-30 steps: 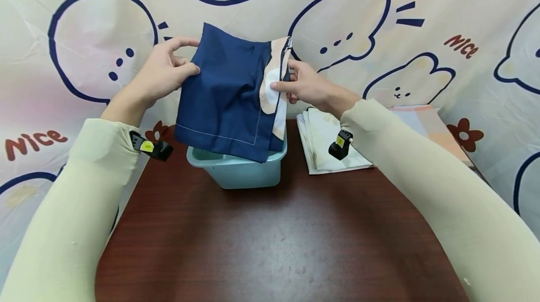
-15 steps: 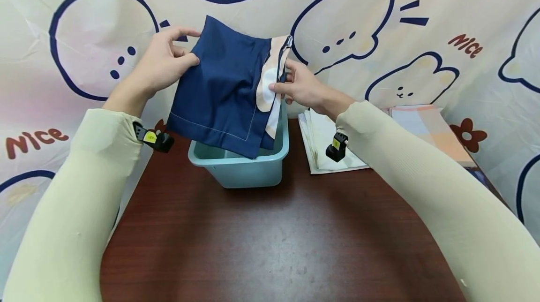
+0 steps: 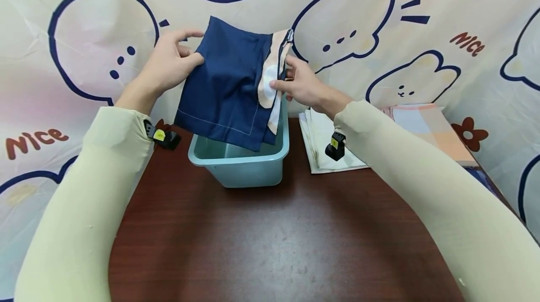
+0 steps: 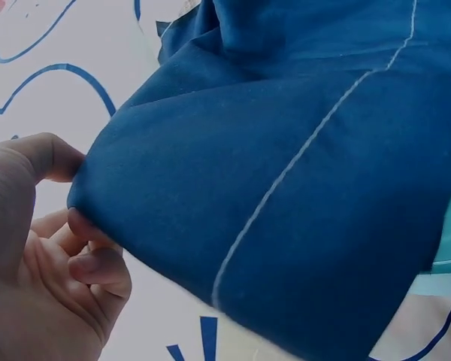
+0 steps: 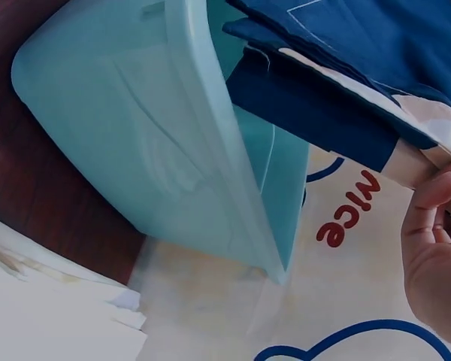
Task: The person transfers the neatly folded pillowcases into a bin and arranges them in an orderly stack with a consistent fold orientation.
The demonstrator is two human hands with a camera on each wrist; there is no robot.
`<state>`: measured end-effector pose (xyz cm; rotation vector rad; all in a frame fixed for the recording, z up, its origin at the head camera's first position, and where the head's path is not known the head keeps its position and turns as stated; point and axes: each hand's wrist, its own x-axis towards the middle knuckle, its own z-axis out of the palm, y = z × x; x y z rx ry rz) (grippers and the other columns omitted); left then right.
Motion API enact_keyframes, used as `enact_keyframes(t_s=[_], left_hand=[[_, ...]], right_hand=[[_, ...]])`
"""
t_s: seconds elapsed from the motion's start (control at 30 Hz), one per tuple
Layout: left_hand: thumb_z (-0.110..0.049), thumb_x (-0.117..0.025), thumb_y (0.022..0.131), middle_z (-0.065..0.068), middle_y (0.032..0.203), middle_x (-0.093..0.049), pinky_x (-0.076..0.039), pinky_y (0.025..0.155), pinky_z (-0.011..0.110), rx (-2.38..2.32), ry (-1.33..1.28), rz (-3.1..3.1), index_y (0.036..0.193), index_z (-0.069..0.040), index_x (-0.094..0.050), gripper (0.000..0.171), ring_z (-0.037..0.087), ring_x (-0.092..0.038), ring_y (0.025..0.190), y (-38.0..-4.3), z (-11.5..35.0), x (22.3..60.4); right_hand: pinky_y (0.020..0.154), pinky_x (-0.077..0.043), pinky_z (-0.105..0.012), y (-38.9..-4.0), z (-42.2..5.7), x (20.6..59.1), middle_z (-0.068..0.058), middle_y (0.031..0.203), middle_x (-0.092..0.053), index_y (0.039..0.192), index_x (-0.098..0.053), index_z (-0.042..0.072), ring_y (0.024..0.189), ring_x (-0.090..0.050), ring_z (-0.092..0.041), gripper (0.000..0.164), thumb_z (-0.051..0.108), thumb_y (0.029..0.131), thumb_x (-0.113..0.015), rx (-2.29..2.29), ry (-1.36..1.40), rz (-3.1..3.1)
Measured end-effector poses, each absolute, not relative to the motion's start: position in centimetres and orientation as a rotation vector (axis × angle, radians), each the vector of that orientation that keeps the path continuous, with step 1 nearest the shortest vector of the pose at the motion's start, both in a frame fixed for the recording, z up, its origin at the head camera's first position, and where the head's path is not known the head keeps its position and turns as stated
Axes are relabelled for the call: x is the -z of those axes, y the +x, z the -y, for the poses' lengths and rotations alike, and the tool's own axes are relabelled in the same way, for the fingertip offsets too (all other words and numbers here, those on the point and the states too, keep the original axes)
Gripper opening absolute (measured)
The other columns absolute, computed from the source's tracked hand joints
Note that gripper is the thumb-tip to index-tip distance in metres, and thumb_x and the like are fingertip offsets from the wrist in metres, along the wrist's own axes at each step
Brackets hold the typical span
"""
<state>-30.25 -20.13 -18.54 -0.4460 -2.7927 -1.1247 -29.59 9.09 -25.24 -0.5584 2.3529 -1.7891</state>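
Note:
A folded navy blue cloth with light stitching hangs above the light blue plastic basin. Along its right side runs a peach and white printed strip. My left hand pinches the left edge between thumb and fingers; the left wrist view shows the fingertips at the folded cloth edge. On the other side, my right hand pinches the printed edge, thumb in front. Several stacked layers show there in the right wrist view, where the right hand sits at the frame's edge.
A stack of folded white cloth lies right of the basin on the dark brown table. Farther right is a folded peach and pale checked cloth. A cartoon-printed curtain hangs close behind the basin.
Both hands have raised the cloth slightly, so more of the basin's opening shows. Over the last half second the left hand and the cloth's left side have shifted a little right.

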Motion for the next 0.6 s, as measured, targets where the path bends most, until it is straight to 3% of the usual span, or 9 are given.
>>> enact_keyframes(t_s=[0.2, 0.3, 0.33, 0.43, 0.53, 0.6], left_hand=[[-0.018, -0.049, 0.099, -0.010, 0.047, -0.041, -0.029, 0.046, 0.027, 1.070, -0.484, 2.899, 0.153, -0.006, -0.042, 0.056, 0.009, -0.032, 0.039, -30.0, 20.0, 19.2], [-0.019, -0.049, 0.100, -0.010, 0.048, -0.041, -0.032, 0.051, 0.028, 1.049, -0.479, 2.948, 0.152, -0.001, -0.042, 0.056, 0.008, -0.034, 0.041, -30.0, 19.9, 19.5], [-0.020, -0.049, 0.100, -0.011, 0.049, -0.044, -0.040, 0.057, 0.027, 1.044, -0.467, 2.969, 0.153, -0.001, -0.041, 0.056, 0.005, -0.039, 0.045, -30.0, 19.9, 19.7], [-0.021, -0.049, 0.100, -0.010, 0.050, -0.047, -0.043, 0.068, 0.030, 1.017, -0.444, 3.004, 0.152, 0.001, -0.041, 0.057, 0.005, -0.046, 0.052, -29.9, 19.9, 20.2], [-0.020, -0.050, 0.100, -0.009, 0.050, -0.047, -0.042, 0.064, 0.028, 1.004, -0.432, 3.007, 0.151, 0.002, -0.043, 0.056, 0.005, -0.046, 0.052, -30.0, 19.9, 20.8], [-0.018, -0.051, 0.099, -0.009, 0.050, -0.046, -0.034, 0.056, 0.029, 1.007, -0.430, 3.007, 0.150, 0.003, -0.043, 0.056, 0.007, -0.043, 0.048, -30.0, 20.0, 21.1]], right_hand=[[0.061, -0.044, -0.028, -29.7, -9.1, 26.3, -0.008, 0.108, -0.064, 0.144, -0.045, 0.016, 0.073, -0.057, -0.016, 0.047, 0.006, 0.100, -0.059, 1.755, -0.539, -2.338], [0.061, -0.044, -0.027, -29.6, -9.1, 26.8, -0.012, 0.112, -0.065, 0.144, -0.045, 0.016, 0.074, -0.057, -0.017, 0.047, 0.005, 0.101, -0.059, 1.748, -0.523, -2.344], [0.061, -0.045, -0.027, -29.6, -9.1, 27.0, -0.014, 0.114, -0.065, 0.144, -0.045, 0.015, 0.075, -0.058, -0.017, 0.047, 0.005, 0.101, -0.059, 1.744, -0.518, -2.344], [0.067, -0.048, -0.026, -29.6, -9.0, 27.5, -0.017, 0.121, -0.065, 0.146, -0.043, 0.014, 0.085, -0.060, -0.018, 0.049, 0.005, 0.101, -0.059, 1.728, -0.500, -2.341], [0.074, -0.051, -0.029, -29.5, -8.9, 28.0, -0.019, 0.126, -0.064, 0.147, -0.042, 0.013, 0.093, -0.061, -0.020, 0.049, 0.005, 0.101, -0.058, 1.730, -0.485, -2.315], [0.074, -0.051, -0.031, -29.5, -8.8, 28.3, -0.019, 0.127, -0.063, 0.146, -0.042, 0.013, 0.093, -0.060, -0.020, 0.048, 0.004, 0.101, -0.057, 1.741, -0.479, -2.291]])
